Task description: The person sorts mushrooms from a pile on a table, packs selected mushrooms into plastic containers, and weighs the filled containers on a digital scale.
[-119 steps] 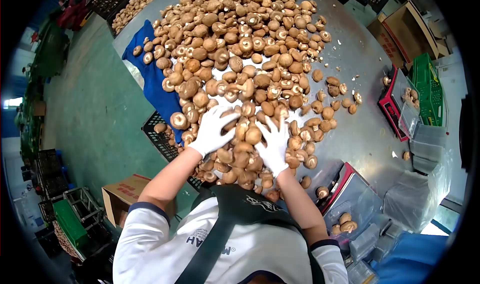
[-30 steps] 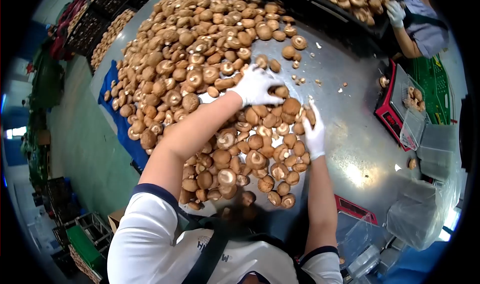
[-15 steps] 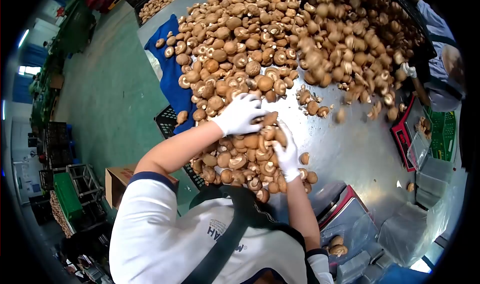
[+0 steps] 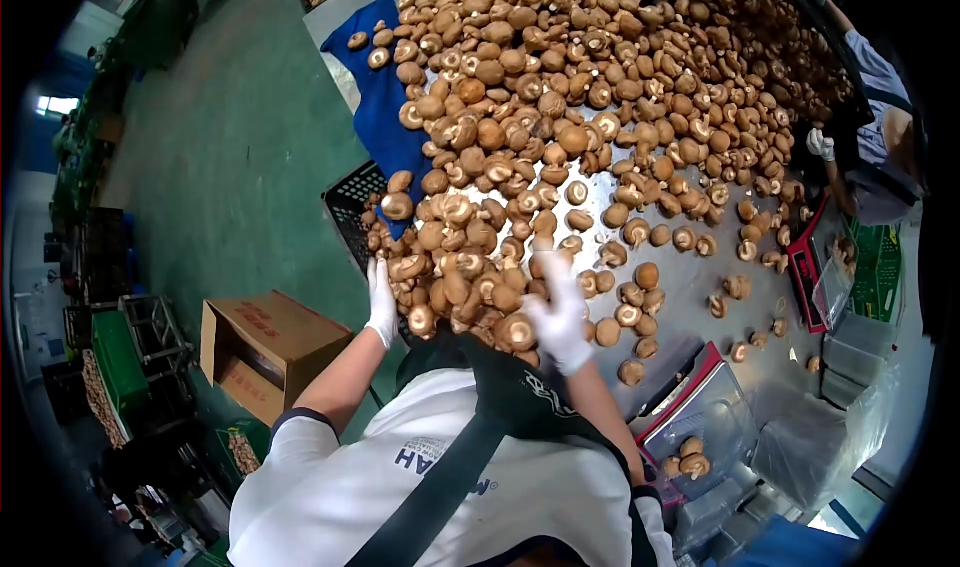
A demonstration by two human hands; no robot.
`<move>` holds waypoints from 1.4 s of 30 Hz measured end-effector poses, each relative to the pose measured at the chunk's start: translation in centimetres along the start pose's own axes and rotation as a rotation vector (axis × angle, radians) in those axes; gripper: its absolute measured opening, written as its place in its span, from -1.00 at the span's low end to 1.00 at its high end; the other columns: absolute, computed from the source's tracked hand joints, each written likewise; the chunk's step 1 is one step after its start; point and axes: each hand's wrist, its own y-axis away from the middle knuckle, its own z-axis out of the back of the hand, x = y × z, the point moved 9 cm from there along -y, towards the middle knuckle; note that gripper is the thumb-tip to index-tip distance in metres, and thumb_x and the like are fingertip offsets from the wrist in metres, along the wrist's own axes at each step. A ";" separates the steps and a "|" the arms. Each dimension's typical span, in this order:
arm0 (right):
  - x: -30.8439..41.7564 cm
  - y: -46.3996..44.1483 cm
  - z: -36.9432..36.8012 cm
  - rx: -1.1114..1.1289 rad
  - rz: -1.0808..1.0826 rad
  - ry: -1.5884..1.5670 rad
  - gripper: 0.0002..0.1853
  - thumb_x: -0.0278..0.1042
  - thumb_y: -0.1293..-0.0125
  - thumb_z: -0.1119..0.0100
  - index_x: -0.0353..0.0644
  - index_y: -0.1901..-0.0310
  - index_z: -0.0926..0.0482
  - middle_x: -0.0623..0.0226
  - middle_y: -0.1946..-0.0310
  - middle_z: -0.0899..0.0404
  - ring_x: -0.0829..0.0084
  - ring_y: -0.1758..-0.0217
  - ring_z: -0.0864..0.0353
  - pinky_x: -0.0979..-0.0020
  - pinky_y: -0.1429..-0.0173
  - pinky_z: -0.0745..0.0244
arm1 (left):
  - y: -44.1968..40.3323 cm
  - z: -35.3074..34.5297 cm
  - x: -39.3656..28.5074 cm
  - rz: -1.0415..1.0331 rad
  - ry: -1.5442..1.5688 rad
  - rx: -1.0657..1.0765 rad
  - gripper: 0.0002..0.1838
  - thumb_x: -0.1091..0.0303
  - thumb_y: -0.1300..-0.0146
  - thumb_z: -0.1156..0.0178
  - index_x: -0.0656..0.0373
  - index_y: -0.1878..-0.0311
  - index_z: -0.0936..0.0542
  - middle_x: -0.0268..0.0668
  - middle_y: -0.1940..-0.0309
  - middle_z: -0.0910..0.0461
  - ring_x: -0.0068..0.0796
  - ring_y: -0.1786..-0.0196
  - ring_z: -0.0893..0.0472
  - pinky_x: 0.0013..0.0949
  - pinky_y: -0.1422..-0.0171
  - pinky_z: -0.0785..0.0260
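My left hand [image 4: 381, 302], in a white glove, lies along the left side of a heap of brown shiitake mushrooms [image 4: 455, 289] close to my body. Its fingers are stretched out, beside the rim of a black plastic crate [image 4: 352, 202]. On the heap's right side is my right hand [image 4: 560, 315], also gloved, slightly blurred, with its fingers apart and touching mushrooms. Neither hand is closed around one. A much larger spread of shiitake mushrooms [image 4: 560, 57] covers the metal table [image 4: 690, 302] beyond.
At the upper right, another person's gloved hand [image 4: 820, 145] is beside a tilted black crate [image 4: 850, 57] of mushrooms. A blue cloth [image 4: 385, 97] hangs over the left edge. Scales [image 4: 715, 407], clear plastic trays [image 4: 800, 457] and a cardboard box [image 4: 275, 342] are nearby.
My left hand has gone from the top of the heap to its left side; my right hand has shifted slightly down and left. Mushrooms tumbling from the other person's crate now lie spread across the table.
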 end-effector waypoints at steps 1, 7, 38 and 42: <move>-2.2 2.2 3.1 -0.197 -0.029 0.060 -0.41 -0.47 -0.19 -0.25 -0.33 -0.29 -0.41 0.03 -0.31 -0.41 0.12 -0.40 -0.36 0.21 -0.47 -0.22 | 1.8 -0.3 1.9 0.241 0.080 0.011 -0.27 -0.25 -0.45 0.13 0.11 -0.45 -0.29 -0.14 -0.38 -0.36 -0.15 -0.31 -0.47 -0.18 -0.41 -0.32; -8.7 18.4 15.5 -0.658 -0.532 0.771 -0.37 -0.32 -0.32 -0.20 -0.38 -0.38 -0.30 -0.10 -0.32 -0.36 -0.01 -0.42 -0.28 0.12 -0.51 -0.10 | 7.4 -3.2 5.0 0.600 -0.149 0.130 0.09 -0.73 -0.07 0.21 -0.13 -0.49 -0.26 -0.34 -0.42 -0.33 -0.30 -0.32 -0.40 -0.18 -0.19 -0.25; -2.5 3.5 2.9 -0.228 -0.267 -0.046 -0.53 -0.50 -0.33 -0.13 -0.15 -0.29 -0.49 0.21 -0.06 -0.56 0.43 0.01 -0.57 0.48 -0.06 -0.50 | -3.8 0.8 1.5 0.079 0.104 0.138 -0.16 -0.35 -0.39 0.20 0.11 -0.50 -0.22 -0.16 -0.46 -0.26 -0.10 -0.43 -0.33 -0.07 -0.46 -0.23; -7.7 12.0 17.3 -0.931 -0.354 0.589 -0.62 -0.48 -0.31 -0.14 -0.26 -0.17 -0.50 0.10 -0.08 -0.52 0.23 -0.14 -0.53 0.25 -0.26 -0.42 | 3.5 -8.5 -11.2 -0.759 -0.669 -0.095 -0.27 0.23 -0.35 -0.16 0.23 -0.50 -0.12 -0.01 -0.48 -0.13 -0.10 -0.52 -0.16 -0.09 -0.57 -0.02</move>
